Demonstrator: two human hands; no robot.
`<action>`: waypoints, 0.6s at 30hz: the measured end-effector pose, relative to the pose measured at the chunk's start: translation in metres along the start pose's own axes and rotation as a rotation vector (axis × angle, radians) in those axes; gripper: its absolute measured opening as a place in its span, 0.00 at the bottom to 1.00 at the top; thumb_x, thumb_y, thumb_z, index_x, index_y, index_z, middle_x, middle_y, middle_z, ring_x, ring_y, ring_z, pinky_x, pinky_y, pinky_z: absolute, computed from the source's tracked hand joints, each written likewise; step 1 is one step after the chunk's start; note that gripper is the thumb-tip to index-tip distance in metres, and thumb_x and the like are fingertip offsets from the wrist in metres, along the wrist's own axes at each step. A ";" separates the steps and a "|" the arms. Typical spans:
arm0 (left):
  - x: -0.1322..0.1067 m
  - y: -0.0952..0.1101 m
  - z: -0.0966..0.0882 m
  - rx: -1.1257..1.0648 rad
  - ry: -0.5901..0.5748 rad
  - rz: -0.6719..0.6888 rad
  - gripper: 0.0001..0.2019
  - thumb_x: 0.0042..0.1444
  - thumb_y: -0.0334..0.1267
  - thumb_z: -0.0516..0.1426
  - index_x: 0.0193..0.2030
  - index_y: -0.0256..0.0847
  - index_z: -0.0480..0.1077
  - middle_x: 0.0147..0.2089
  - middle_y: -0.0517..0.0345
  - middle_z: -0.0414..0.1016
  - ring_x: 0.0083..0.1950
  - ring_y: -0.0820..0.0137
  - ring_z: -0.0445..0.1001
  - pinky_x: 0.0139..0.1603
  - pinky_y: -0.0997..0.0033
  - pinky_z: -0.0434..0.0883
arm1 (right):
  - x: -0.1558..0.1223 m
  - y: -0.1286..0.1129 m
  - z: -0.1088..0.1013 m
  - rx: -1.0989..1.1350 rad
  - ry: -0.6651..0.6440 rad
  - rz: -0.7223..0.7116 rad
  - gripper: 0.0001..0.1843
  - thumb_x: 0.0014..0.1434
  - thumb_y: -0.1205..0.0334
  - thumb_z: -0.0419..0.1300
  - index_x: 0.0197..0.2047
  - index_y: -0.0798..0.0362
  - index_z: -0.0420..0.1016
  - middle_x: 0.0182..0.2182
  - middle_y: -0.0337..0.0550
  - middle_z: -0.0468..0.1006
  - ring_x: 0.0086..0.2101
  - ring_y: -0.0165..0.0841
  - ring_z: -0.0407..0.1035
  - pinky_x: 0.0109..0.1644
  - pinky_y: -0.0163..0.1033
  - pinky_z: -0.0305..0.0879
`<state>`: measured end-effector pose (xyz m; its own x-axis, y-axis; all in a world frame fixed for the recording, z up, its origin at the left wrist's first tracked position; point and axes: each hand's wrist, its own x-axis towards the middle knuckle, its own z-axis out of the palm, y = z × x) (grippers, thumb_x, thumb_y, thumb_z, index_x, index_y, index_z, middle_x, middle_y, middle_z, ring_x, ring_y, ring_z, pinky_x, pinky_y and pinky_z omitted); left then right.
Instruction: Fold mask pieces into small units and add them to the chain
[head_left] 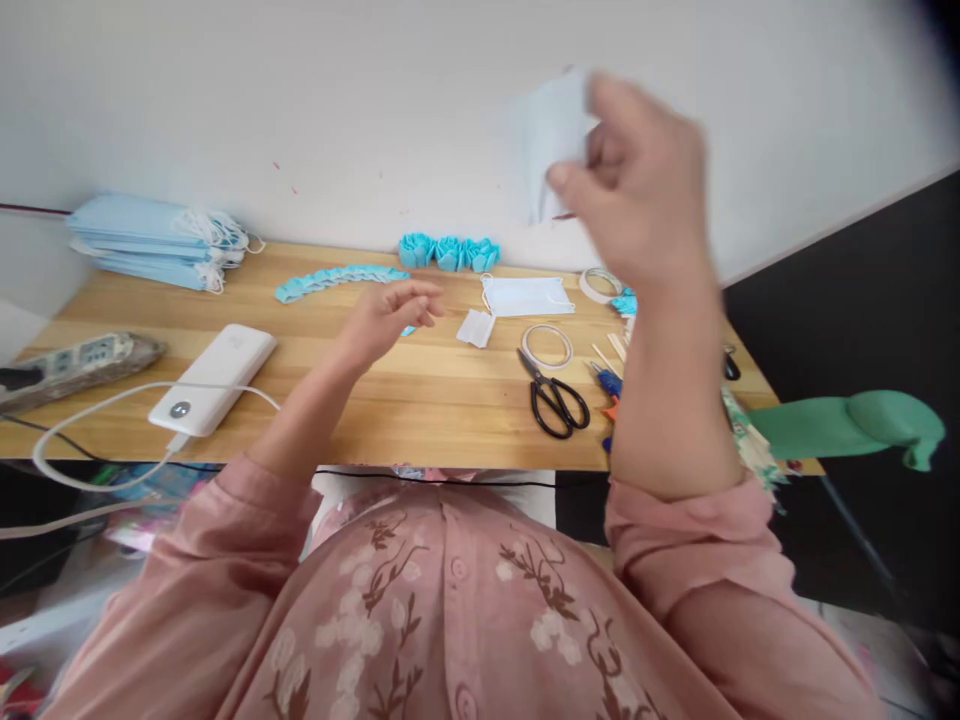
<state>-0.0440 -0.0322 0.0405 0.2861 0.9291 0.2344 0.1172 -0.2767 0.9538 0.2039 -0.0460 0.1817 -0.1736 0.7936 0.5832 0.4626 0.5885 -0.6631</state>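
My right hand (645, 170) is raised high in front of the wall, its thumb and fingers pinching a pale blue folded sheet (555, 145) by its right side. Motion blurs the sheet. My left hand (394, 312) hovers over the wooden table with fingers loosely bent and nothing seen in them. Behind it runs a strip of pleated blue pieces (330, 280), and a bit of blue shows just below its fingers. A small white folded piece (476, 328) and a flat pale blue face mask (529, 296) lie to its right.
Black-handled scissors (559, 405) lie near a tape roll (547, 346); another tape roll (600, 286) is farther back. Blue flowers (450, 252) stand by the wall. Stacked masks (150, 240), a power bank (214, 380) with cable and a power strip (82, 360) occupy the left. A blue glue gun (609, 380) is right.
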 end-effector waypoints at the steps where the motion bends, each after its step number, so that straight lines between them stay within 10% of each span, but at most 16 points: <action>1: 0.004 -0.001 -0.002 -0.043 0.031 -0.009 0.10 0.58 0.41 0.58 0.43 0.40 0.77 0.38 0.53 0.81 0.34 0.70 0.78 0.40 0.68 0.76 | 0.005 0.002 0.008 -0.123 -0.006 -0.030 0.25 0.51 0.61 0.65 0.54 0.49 0.75 0.33 0.38 0.72 0.39 0.35 0.69 0.47 0.45 0.75; 5: 0.010 0.000 0.011 -0.074 0.072 -0.015 0.09 0.58 0.36 0.56 0.43 0.39 0.76 0.36 0.53 0.80 0.32 0.72 0.77 0.37 0.70 0.75 | 0.012 -0.005 0.029 0.218 -0.063 -0.268 0.25 0.59 0.58 0.60 0.60 0.50 0.69 0.53 0.32 0.73 0.39 0.28 0.68 0.33 0.33 0.78; 12: -0.030 -0.009 0.120 0.445 -0.604 0.379 0.11 0.61 0.35 0.53 0.47 0.42 0.75 0.48 0.51 0.79 0.47 0.64 0.77 0.47 0.65 0.72 | 0.023 0.005 0.040 0.178 0.068 -0.201 0.35 0.55 0.59 0.57 0.64 0.64 0.61 0.24 0.31 0.61 0.29 0.25 0.62 0.28 0.30 0.73; 18: -0.042 -0.023 0.169 0.854 -0.625 0.626 0.10 0.63 0.37 0.52 0.41 0.37 0.73 0.47 0.45 0.73 0.48 0.58 0.73 0.44 0.58 0.69 | 0.020 -0.003 0.027 0.142 0.083 -0.259 0.36 0.55 0.60 0.58 0.65 0.64 0.62 0.24 0.32 0.56 0.32 0.26 0.63 0.30 0.31 0.75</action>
<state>0.1018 -0.1059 -0.0224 0.8955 0.3660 0.2531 0.3134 -0.9225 0.2252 0.1755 -0.0282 0.1828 -0.1952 0.6027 0.7737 0.2854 0.7897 -0.5431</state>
